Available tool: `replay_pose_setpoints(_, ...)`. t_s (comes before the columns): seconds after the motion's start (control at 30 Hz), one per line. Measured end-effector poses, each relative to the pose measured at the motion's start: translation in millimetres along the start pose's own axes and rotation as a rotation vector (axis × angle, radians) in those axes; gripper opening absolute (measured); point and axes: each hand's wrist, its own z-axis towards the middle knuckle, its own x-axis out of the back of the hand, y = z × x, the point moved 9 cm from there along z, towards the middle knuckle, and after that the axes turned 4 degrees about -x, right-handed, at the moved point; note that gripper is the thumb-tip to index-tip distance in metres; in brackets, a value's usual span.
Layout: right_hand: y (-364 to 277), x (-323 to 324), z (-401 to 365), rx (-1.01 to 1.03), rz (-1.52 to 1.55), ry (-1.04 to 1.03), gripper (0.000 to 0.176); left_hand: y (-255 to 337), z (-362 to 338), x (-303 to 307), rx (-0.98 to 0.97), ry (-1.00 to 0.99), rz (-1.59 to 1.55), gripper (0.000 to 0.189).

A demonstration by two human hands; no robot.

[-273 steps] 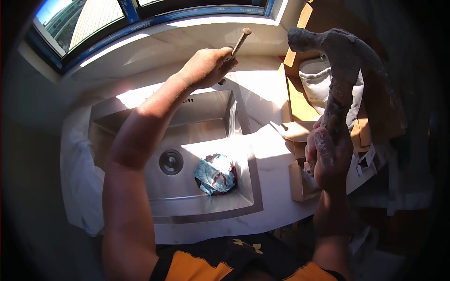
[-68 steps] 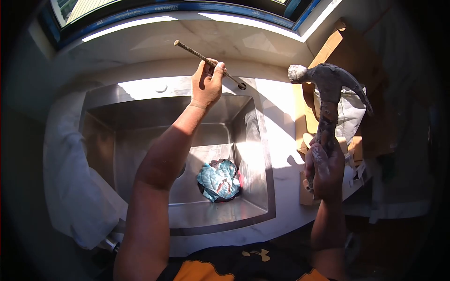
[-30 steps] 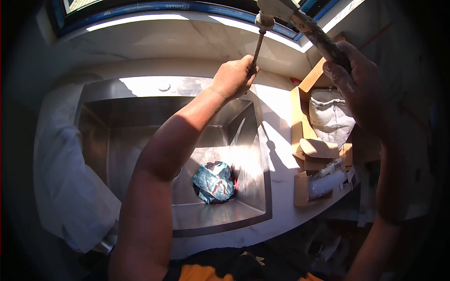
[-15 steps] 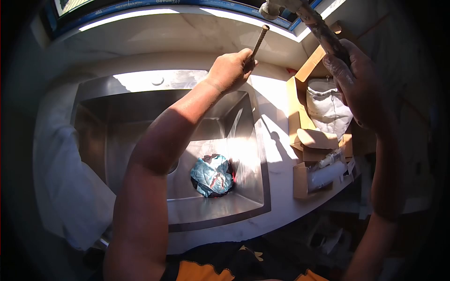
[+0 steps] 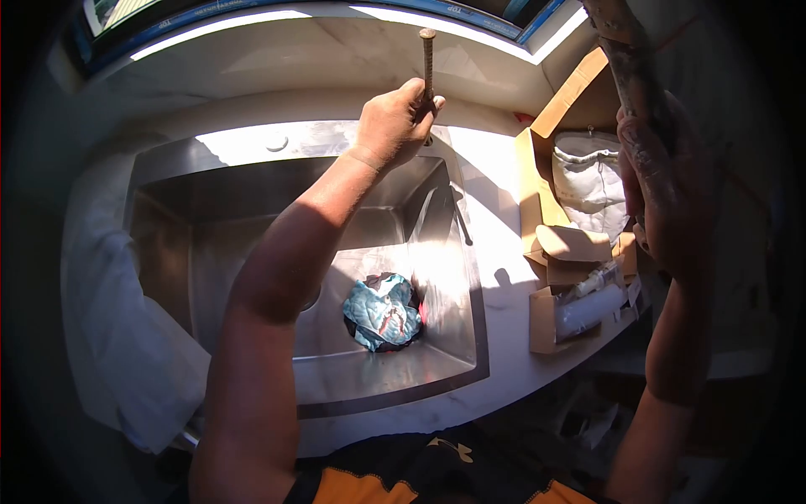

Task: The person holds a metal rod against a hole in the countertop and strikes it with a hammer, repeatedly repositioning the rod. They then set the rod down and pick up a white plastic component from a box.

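Above the back right corner of the steel sink, my left hand grips a ribbed metal rod that stands upright. The rod's lower tip shows just below my fingers, near the sink's back ledge. My right hand is raised at the right, wrapped round the handle of a hammer. The hammer's head is out of frame at the top. A crumpled blue cloth lies in the sink.
Right of the sink, an open cardboard box holds a grey cloth bag. A smaller box with a plastic-wrapped part is in front of it. White sheeting drapes over the left side. A window frame runs along the back.
My left hand has moved left with the rod, which now stands more upright. My right hand has shifted right and slightly down, while the hammer's head has left the frame.
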Motion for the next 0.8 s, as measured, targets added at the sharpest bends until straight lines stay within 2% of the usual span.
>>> replay_pose_setpoints(0.03, 3.3, -1.4, -1.0, -0.016, -0.005, -0.032, 0.027, -7.6, 1.7, 1.4, 0.08, 0.014, -0.031, 0.017)
replay_pose_setpoints(0.13, 14.6, 2.8, -1.5, -0.025, 0.121, 0.022, 0.029, -6.0, 1.4, 5.0, 0.057, 0.062, -0.037, 0.017)
replay_pose_setpoints(0.17, 15.4, 3.4, -2.7, -0.027, 0.125, 0.022, 0.029, -8.1, -0.9, 1.7, 0.096, 0.008, 0.011, 0.016)
replay_pose_setpoints(0.37, 9.7, 15.3, -10.5, 0.035, 0.023, 0.128, 0.028, -9.3, -18.0, 2.9, 0.033, 0.081, -0.063, 0.015)
replay_pose_setpoints(0.47, 7.8, 8.3, -13.6, 0.057, -0.016, 0.083, 0.031, -6.7, -27.4, 9.3, 0.003, 0.144, -0.123, 0.015)
replay_pose_setpoints(0.53, 17.8, -1.3, -14.4, -0.044, 0.09, -0.043, 0.026, -8.9, -30.8, 12.4, 0.043, 0.187, -0.178, 0.015)
replay_pose_setpoints(0.8, 16.2, -10.4, -16.9, -0.072, 0.216, -0.039, 0.019, -12.4, -31.6, 12.8, 0.037, 0.233, -0.155, 0.015)
